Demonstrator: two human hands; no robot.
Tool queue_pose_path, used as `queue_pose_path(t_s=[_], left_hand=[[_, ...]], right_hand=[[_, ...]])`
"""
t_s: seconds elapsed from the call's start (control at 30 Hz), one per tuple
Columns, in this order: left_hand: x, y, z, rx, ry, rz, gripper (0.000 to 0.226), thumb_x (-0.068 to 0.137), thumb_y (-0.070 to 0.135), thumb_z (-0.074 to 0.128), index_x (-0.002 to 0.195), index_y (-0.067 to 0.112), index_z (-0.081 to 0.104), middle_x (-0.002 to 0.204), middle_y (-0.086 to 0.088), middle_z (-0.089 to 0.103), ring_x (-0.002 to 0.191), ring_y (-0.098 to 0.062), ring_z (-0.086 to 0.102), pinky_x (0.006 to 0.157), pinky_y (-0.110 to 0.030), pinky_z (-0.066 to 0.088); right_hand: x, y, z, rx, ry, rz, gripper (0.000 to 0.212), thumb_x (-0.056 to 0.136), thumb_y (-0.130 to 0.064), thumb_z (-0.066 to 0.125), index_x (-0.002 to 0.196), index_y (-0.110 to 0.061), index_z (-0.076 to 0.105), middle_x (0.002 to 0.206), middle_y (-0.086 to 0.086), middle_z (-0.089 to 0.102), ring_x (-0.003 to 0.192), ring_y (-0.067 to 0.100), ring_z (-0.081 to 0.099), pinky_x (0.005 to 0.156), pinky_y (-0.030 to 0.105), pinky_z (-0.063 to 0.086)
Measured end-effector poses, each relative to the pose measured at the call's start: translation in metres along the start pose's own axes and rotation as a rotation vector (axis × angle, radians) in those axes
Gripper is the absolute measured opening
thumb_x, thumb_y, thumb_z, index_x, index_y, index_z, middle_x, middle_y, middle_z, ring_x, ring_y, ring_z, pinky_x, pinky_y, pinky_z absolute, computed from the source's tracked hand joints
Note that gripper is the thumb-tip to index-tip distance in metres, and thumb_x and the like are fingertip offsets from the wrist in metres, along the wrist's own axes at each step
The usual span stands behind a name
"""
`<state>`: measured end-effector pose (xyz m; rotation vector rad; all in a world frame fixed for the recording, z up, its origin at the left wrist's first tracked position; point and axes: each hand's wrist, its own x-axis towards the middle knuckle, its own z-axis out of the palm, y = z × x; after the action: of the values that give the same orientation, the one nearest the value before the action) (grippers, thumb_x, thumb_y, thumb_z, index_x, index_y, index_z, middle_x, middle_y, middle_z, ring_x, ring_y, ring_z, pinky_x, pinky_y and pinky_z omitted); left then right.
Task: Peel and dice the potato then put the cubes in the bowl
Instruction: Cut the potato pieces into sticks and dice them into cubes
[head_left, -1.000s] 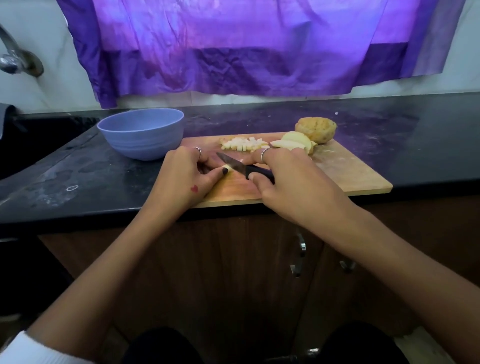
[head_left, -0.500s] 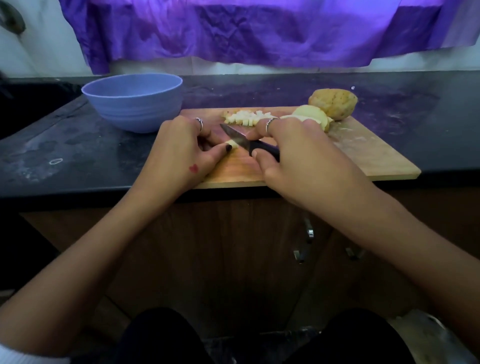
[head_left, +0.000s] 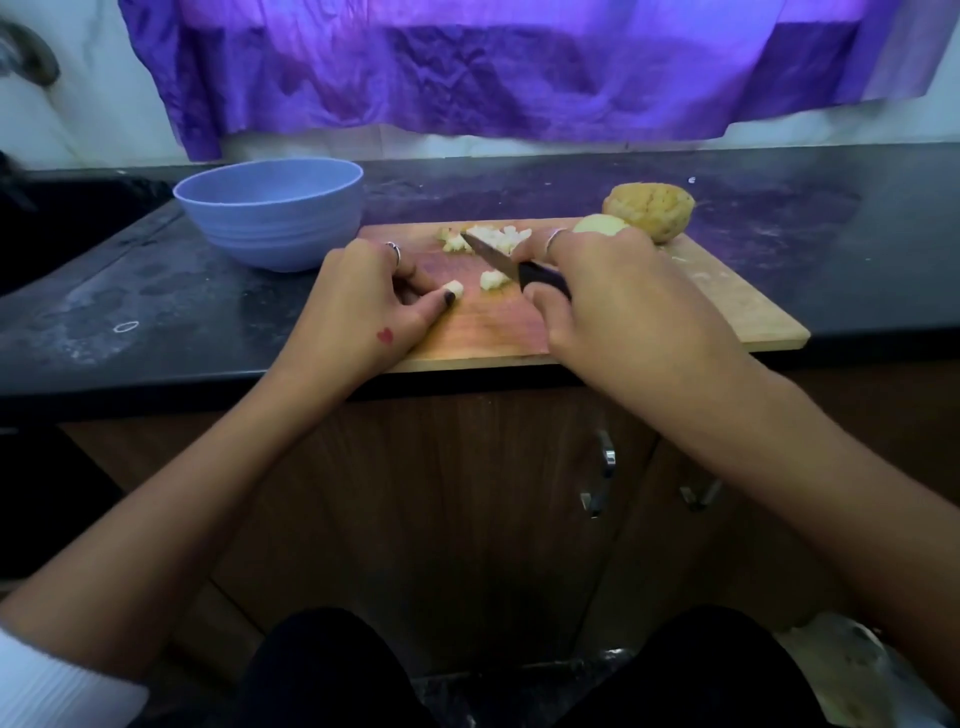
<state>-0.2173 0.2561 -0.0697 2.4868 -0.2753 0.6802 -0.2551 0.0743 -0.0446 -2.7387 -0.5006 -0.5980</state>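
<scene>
The right hand (head_left: 618, 301) grips the black handle of the knife (head_left: 511, 265), and the blade now points up and away toward the far edge of the cutting board (head_left: 727, 306), its tip near the pile of cubes (head_left: 493, 238); half a second ago the blade sat low against the piece under the left thumb. The left hand (head_left: 363, 296) has its fingers curled on the board, and its thumb and fingertips pinch the last small stub of potato (head_left: 453, 287). Between the two hands lie a few freshly cut cubes (head_left: 492, 279), apart from the stub, which were not loose on the board a moment ago. This suggests that a cut has just gone through and the strip in hand is almost used up. Behind the right hand, a peeled chunk of potato (head_left: 600, 224) shows partly, and a rough brownish lump (head_left: 649, 210) sits at the far right corner of the board; whether that is peel or unpeeled potato is hard to tell. The blue bowl (head_left: 270, 213) stands on the dark surface (head_left: 156, 312) just beside the far left corner of the board, and no cubes are visible inside from this angle. Dicing looks partway done, with more potato to cut and the transfer to the bowl not yet begun.
</scene>
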Motion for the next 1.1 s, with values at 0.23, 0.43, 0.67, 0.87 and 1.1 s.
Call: queue_pose_path(t_s=[0.23, 0.43, 0.67, 0.87, 1.1], left_hand=[[0.0, -0.002, -0.003, -0.012, -0.022, 0.009, 0.017, 0.084, 0.025, 0.071, 0.092, 0.011, 0.076, 0.077, 0.001, 0.068, 0.068, -0.007, 0.059, 0.06, -0.011, 0.038], [0.001, -0.002, -0.004, -0.018, -0.014, 0.012, 0.011, 0.084, 0.021, 0.071, 0.088, 0.011, 0.076, 0.064, 0.014, 0.057, 0.059, 0.001, 0.052, 0.055, 0.0, 0.035], [0.001, -0.005, -0.003, -0.041, -0.026, 0.026, 0.01, 0.085, 0.015, 0.071, 0.089, 0.01, 0.077, 0.068, 0.015, 0.059, 0.062, 0.001, 0.053, 0.058, 0.0, 0.035], [0.002, -0.006, -0.001, -0.049, -0.019, 0.023, 0.011, 0.085, 0.019, 0.071, 0.091, 0.011, 0.077, 0.086, 0.0, 0.072, 0.076, -0.008, 0.063, 0.063, -0.006, 0.041], [0.001, -0.004, -0.004, -0.061, -0.032, 0.012, 0.011, 0.085, 0.022, 0.072, 0.088, 0.013, 0.077, 0.083, 0.002, 0.073, 0.077, -0.007, 0.065, 0.065, -0.008, 0.045]], right_hand=[[-0.003, -0.011, 0.007, 0.087, 0.0, -0.016, 0.031, 0.095, -0.03, 0.053, 0.125, -0.028, 0.058, 0.104, 0.004, 0.061, 0.092, 0.022, 0.058, 0.075, 0.033, 0.051], [-0.003, -0.014, 0.007, 0.068, -0.011, -0.019, 0.031, 0.096, -0.03, 0.052, 0.126, -0.026, 0.057, 0.103, 0.004, 0.057, 0.099, 0.025, 0.058, 0.083, 0.04, 0.051], [0.015, -0.015, 0.019, 0.035, -0.028, -0.027, 0.028, 0.091, -0.024, 0.056, 0.118, -0.026, 0.061, 0.106, 0.005, 0.061, 0.092, 0.023, 0.058, 0.076, 0.039, 0.053], [0.027, -0.013, 0.03, 0.053, -0.05, -0.01, 0.026, 0.09, -0.029, 0.055, 0.115, -0.025, 0.061, 0.103, 0.006, 0.062, 0.095, 0.027, 0.059, 0.079, 0.041, 0.053], [0.015, -0.01, 0.02, 0.019, -0.093, -0.02, 0.027, 0.093, -0.03, 0.054, 0.119, -0.027, 0.06, 0.106, 0.005, 0.061, 0.093, 0.025, 0.059, 0.078, 0.039, 0.053]])
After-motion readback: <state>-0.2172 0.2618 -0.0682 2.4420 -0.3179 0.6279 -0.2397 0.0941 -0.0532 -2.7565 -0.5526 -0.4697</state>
